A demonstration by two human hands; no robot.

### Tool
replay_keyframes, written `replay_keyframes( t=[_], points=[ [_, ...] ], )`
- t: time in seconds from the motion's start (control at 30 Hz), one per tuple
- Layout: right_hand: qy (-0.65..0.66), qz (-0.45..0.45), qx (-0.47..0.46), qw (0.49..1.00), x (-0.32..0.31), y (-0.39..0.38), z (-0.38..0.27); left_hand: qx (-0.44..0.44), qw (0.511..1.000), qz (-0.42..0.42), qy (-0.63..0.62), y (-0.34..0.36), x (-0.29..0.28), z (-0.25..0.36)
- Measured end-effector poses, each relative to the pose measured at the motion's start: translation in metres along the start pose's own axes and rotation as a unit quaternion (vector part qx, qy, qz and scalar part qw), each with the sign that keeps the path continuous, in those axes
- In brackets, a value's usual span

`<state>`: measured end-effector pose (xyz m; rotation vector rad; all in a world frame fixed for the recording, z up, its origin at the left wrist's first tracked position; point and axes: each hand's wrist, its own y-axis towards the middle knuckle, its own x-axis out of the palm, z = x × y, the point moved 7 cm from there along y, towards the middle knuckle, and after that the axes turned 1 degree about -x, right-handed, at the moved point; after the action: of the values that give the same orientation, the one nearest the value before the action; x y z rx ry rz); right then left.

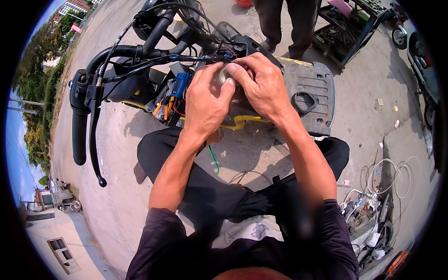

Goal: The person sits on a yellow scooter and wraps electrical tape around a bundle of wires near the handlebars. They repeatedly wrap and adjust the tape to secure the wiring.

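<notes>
My left hand [207,95] and my right hand [259,84] are curled together around a small round, pale translucent object [223,76], perhaps a roll of tape, with both thumbs on it. They are over the opened front of an electric two-wheeler [254,121] with yellow frame parts. Black cables and thin wires [205,58] run just above my fingers. To their left sit a blue part [180,85] and orange-handled tools [165,108]. The black handlebar grip and brake lever [79,137] reach out to the left, and a grey footboard [312,93] lies to the right.
A person's legs [296,25] stand beyond the vehicle, beside a metal cart [336,32] of tools. Another scooter [417,70] is at the far right. Coiled white cables and debris [378,200] lie at lower right. A low building [51,242] and trees are on the left.
</notes>
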<state>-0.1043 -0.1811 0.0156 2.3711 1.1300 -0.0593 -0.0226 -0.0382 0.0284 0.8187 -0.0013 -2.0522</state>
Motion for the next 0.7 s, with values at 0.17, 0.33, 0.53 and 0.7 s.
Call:
replay_keyframes(
  t=[0.17,0.33,0.53,0.7],
  points=[
    [-0.036,-0.013,0.033,0.999,0.005,0.002,0.005,0.174,0.974,0.012,0.146,-0.003,-0.013,0.014],
    [-0.029,-0.034,0.103,0.994,-0.004,0.005,-0.003,0.352,0.856,0.064,0.373,0.006,-0.015,0.08],
    [0.048,-0.015,0.089,0.995,-0.004,0.005,0.009,0.307,0.871,-0.041,0.381,0.024,-0.019,0.046],
    [0.069,-0.042,0.107,0.991,-0.002,0.007,0.012,0.304,0.87,0.007,0.387,0.013,-0.021,0.03]
  ],
)
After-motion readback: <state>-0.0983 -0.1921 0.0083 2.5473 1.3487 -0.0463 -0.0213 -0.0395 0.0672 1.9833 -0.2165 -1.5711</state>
